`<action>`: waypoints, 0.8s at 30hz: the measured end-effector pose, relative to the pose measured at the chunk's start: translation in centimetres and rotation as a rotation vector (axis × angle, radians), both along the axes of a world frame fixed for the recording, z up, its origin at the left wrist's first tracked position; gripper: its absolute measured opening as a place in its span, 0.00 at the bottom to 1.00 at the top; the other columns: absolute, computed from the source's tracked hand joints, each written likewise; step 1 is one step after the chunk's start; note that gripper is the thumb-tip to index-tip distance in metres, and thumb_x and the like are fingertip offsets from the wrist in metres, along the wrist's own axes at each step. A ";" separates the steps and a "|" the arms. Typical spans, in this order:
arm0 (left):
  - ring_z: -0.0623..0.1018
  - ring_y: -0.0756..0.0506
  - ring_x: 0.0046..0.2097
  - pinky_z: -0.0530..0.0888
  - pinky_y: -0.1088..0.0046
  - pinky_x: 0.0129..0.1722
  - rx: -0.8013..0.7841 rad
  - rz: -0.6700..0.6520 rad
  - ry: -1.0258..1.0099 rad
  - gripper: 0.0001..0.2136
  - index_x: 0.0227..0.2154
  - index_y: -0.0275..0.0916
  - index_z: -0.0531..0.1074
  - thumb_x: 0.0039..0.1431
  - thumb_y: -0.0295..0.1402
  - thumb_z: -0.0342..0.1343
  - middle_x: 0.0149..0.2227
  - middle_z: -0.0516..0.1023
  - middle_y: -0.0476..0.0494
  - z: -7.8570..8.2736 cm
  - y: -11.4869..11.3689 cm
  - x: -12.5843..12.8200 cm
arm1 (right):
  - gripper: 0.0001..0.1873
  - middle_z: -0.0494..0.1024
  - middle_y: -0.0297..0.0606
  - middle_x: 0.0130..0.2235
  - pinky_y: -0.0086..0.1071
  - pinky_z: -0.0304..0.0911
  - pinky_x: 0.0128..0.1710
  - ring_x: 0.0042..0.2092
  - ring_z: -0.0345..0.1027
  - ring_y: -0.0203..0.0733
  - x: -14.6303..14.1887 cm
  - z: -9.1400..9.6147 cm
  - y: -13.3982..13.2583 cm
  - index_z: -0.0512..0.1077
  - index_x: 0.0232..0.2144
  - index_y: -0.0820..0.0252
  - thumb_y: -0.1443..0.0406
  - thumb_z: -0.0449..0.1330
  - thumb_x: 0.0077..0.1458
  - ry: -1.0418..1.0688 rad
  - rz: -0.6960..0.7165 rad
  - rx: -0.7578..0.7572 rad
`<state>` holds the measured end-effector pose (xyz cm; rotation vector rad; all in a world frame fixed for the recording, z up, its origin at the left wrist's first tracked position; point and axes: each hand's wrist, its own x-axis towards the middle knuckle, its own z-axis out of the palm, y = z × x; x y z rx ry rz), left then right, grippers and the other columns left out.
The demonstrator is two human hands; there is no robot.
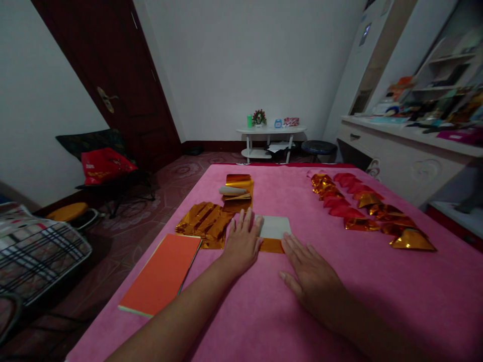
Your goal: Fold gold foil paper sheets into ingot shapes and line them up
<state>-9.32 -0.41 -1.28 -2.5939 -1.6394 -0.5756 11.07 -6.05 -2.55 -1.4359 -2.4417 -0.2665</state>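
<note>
My left hand [242,240] lies flat, fingers together and stretched out, pressing the left end of a partly folded foil sheet [274,232] whose white back shows above a gold strip. My right hand [306,271] rests flat with fingers spread, fingertips touching the sheet's right lower corner. Both hands sit on a pink tablecloth [264,311].
A stack of orange paper [163,274] lies at the left edge. Crumpled gold foil sheets [204,223] and a gold stack with a white roller [233,191] sit behind my left hand. Folded gold and red pieces [362,206] line the right. A white desk [407,156] stands right.
</note>
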 end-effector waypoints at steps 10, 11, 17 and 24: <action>0.75 0.45 0.44 0.70 0.66 0.47 -0.031 -0.385 -0.247 0.12 0.42 0.41 0.75 0.55 0.31 0.55 0.41 0.78 0.44 1.6 -1.7 -0.1 | 0.23 0.73 0.51 0.53 0.44 0.64 0.53 0.53 0.69 0.52 -1.7 1.7 1.1 0.73 0.49 0.67 0.69 0.53 0.49 0.031 -0.096 0.035; 0.75 0.45 0.43 0.71 0.66 0.45 -0.035 -0.371 -0.268 0.13 0.42 0.40 0.75 0.53 0.30 0.55 0.41 0.78 0.43 1.6 -1.7 -0.1 | 0.24 0.73 0.51 0.53 0.42 0.65 0.53 0.53 0.69 0.51 -1.6 1.6 1.1 0.73 0.49 0.66 0.69 0.53 0.49 0.045 -0.107 0.035; 0.74 0.45 0.42 0.70 0.68 0.44 -0.059 -0.340 -0.286 0.17 0.43 0.40 0.74 0.49 0.23 0.53 0.40 0.78 0.45 1.7 -1.4 0.1 | 0.22 0.74 0.42 0.53 0.41 0.67 0.51 0.50 0.71 0.46 -0.9 1.9 1.8 0.74 0.48 0.59 0.71 0.51 0.53 0.154 -0.137 -0.059; 0.73 0.44 0.44 0.70 0.66 0.45 -0.054 -0.317 -0.220 0.13 0.44 0.45 0.75 0.56 0.36 0.56 0.42 0.78 0.46 1.7 -1.2 0.4 | 0.18 0.74 0.38 0.53 0.42 0.65 0.52 0.52 0.68 0.46 -1.2 2.6 2.1 0.75 0.47 0.51 0.63 0.57 0.53 0.242 -0.062 -0.110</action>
